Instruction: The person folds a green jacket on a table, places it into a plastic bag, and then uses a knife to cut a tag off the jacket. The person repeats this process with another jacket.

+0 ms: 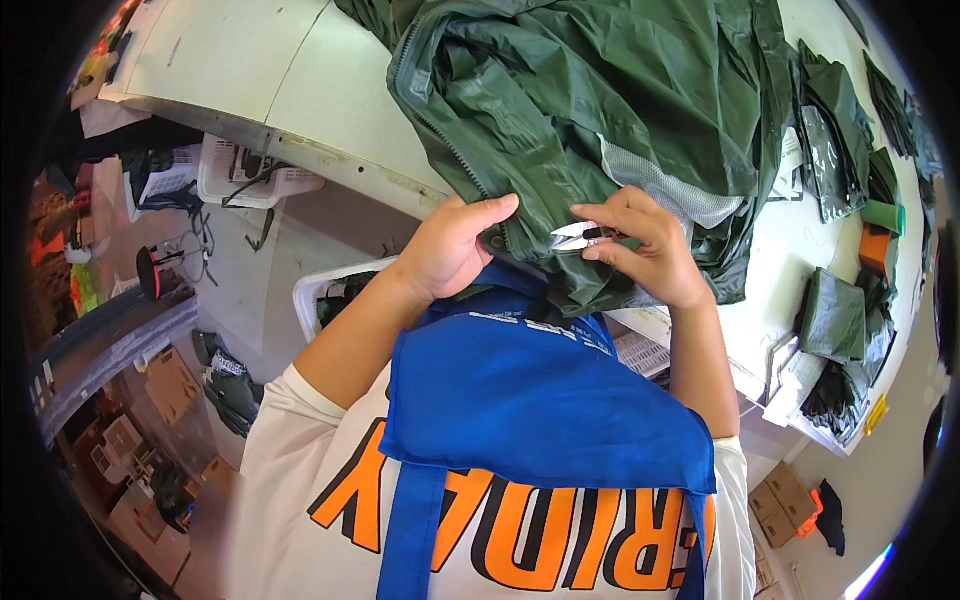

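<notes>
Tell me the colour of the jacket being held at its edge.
Dark green jacket, with a pale mesh lining; the one head view shows it.

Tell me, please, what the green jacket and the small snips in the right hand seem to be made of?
The green jacket looks like thin coated synthetic cloth: it has a slight sheen and sharp crumpled folds, with pale mesh lining showing inside. The snips, held by the right hand, have bright, reflecting blades, probably steel; their dark handle may be plastic.

Garment workshop; folded jackets [832, 315] on worktable [300, 70]
</notes>
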Motion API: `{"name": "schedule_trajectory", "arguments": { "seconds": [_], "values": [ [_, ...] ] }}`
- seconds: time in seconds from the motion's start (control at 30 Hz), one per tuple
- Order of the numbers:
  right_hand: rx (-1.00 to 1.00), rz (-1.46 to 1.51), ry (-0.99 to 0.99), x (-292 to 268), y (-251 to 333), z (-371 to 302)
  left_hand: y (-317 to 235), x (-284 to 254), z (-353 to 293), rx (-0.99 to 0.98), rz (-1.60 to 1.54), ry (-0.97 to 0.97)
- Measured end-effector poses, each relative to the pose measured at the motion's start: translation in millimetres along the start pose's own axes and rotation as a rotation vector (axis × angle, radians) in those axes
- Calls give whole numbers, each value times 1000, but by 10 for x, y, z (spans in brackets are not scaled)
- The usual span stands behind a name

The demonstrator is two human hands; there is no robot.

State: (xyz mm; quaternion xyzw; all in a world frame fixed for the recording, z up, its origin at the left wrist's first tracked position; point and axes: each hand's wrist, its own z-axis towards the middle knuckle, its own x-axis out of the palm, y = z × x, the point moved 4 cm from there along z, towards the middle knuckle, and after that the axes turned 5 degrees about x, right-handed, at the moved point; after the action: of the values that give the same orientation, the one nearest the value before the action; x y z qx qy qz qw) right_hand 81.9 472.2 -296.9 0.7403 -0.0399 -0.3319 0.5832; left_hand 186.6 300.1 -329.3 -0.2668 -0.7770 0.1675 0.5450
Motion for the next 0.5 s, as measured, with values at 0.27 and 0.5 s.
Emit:
{"name": "schedule_trajectory", "arguments": {
  "seconds": [0.27,0.5],
  "values": [
    [-101,-110,39,-46,123,38,-22,68,-54,0,13,-39],
    [-175,-135,-7,-57,191,-13,-27,103,-110,-39,38,-80]
  ]
}}
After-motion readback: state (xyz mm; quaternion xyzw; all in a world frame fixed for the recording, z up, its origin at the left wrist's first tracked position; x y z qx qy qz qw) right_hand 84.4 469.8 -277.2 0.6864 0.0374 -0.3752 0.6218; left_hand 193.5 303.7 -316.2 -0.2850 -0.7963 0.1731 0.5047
